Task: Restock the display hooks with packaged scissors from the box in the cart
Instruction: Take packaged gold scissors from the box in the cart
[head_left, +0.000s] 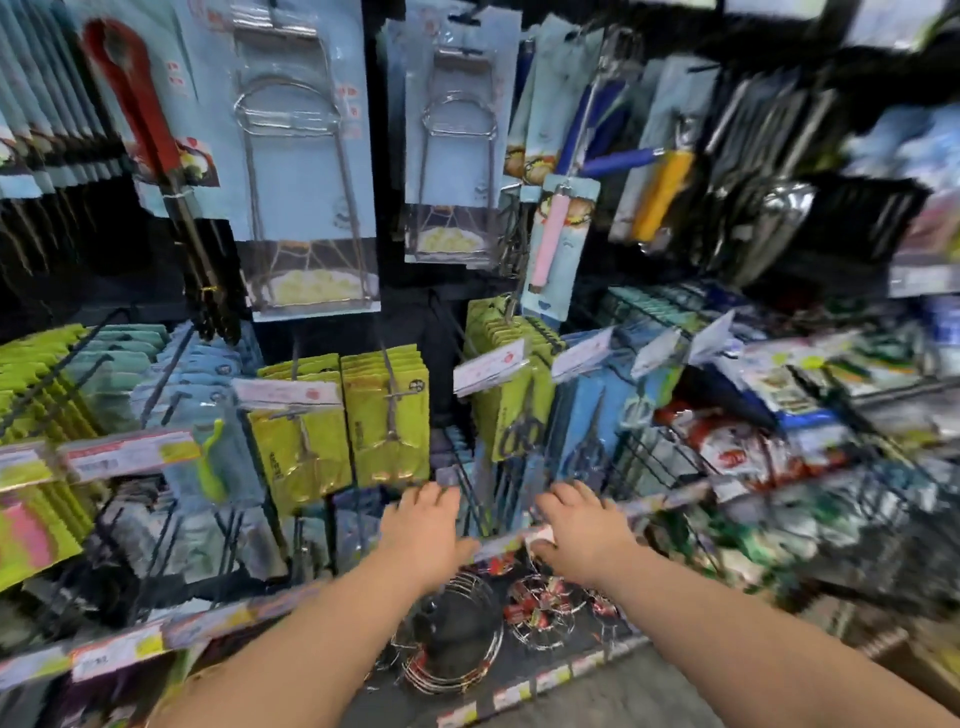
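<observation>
Your left hand (426, 525) and right hand (582, 530) are apart, fingers loose, empty (the blur hides details). First steady the bare hook (475, 499) between them, beside the yellow scissors packs (387, 421).

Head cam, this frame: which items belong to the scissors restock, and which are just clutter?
Job: left hand, right hand, green scissors packs, blue scissors packs. Box and cart are out of view.
Bystanders: carded wire mashers, pink-handled tool, red-handled tool, round wire racks.
</observation>
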